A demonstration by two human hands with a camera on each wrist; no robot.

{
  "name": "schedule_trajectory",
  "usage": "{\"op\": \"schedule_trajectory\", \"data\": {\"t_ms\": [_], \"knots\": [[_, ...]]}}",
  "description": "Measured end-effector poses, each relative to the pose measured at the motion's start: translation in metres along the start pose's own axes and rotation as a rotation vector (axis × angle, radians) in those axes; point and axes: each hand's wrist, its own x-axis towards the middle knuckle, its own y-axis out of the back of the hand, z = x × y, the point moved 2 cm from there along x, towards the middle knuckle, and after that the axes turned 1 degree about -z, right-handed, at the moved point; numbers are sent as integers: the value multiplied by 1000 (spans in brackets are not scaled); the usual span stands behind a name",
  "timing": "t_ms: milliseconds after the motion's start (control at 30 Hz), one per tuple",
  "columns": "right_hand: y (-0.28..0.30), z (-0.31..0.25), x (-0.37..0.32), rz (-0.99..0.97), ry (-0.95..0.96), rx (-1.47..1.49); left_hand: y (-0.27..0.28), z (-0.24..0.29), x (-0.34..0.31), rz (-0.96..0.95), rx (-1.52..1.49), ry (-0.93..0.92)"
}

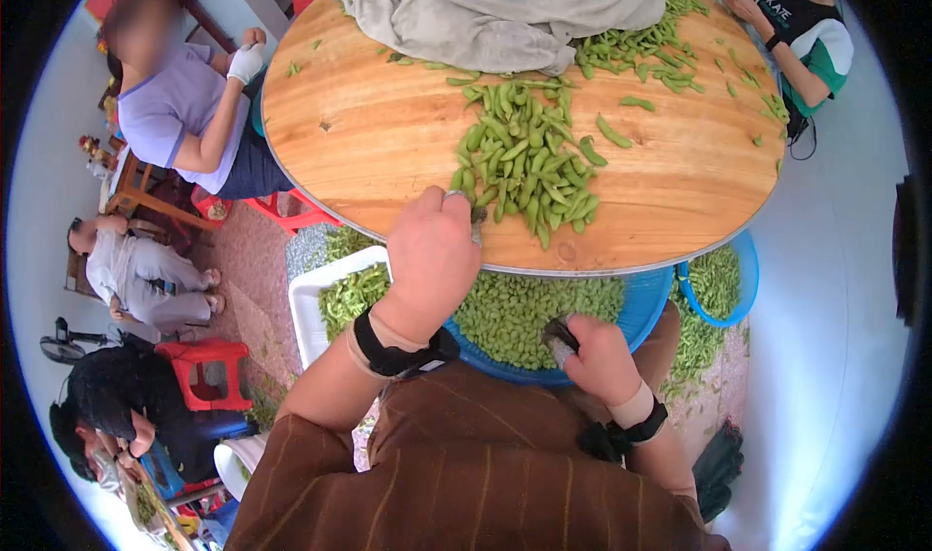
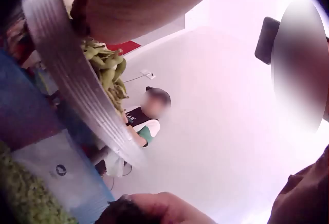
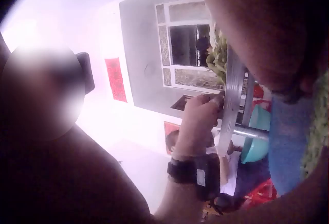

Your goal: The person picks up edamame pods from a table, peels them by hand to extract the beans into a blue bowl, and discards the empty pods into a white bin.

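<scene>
A pile of green soybean pods (image 1: 529,158) lies at the near side of the round wooden table (image 1: 379,133). My left hand (image 1: 432,245) is at the table's near rim, its fingers bent beside the pile's left edge. Grey coverings show on its fingertips. Below the rim, my right hand (image 1: 602,357) hangs over a blue basin (image 1: 652,308) of shelled green beans (image 1: 534,313). Its fingers are bent inward, with dark and grey coverings on the thumb and fingertips. I cannot tell whether either hand pinches a pod or bean.
A grey cloth (image 1: 505,12) covers more pods at the table's far side. A white tub (image 1: 316,308) of pods stands on the floor at left, a blue basket (image 1: 746,279) at right. People sit around, one with a white glove (image 1: 247,63). A red stool (image 1: 209,371) is at left.
</scene>
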Motion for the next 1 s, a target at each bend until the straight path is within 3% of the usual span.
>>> {"op": "schedule_trajectory", "data": {"t_ms": [167, 233, 267, 333, 467, 667, 733, 800, 900, 967, 1000], "knots": [[2, -1, 0, 40, 84, -6, 5, 1, -24, 121, -81, -12], [5, -11, 3, 24, -57, 431, 6, 11, -42, 157, -204, -261], [10, -20, 7, 23, -58, 430, 6, 15, -50, 157, -204, -260], [18, -30, 17, -68, -332, 1038, 5, 24, -64, 171, -250, -518], [14, -24, 24, -59, -346, 1321, 5, 31, -64, 110, -237, -625], [14, -32, 24, 52, -408, 1378, 3, 27, -41, 180, -231, -695], [12, -36, 25, 77, -415, 1360, 6, 29, -28, 4, -108, -542], [12, -36, 24, 99, -422, 1341, 8, 27, -27, 6, -167, -510], [13, -30, 19, 85, -385, 1271, 14, 31, -32, 39, -283, -457], [17, -28, 12, -1, -249, 993, 20, 33, -42, 68, -340, -438], [17, -26, 9, -3, -252, 993, 17, 34, -47, -174, -422, -400]]}}
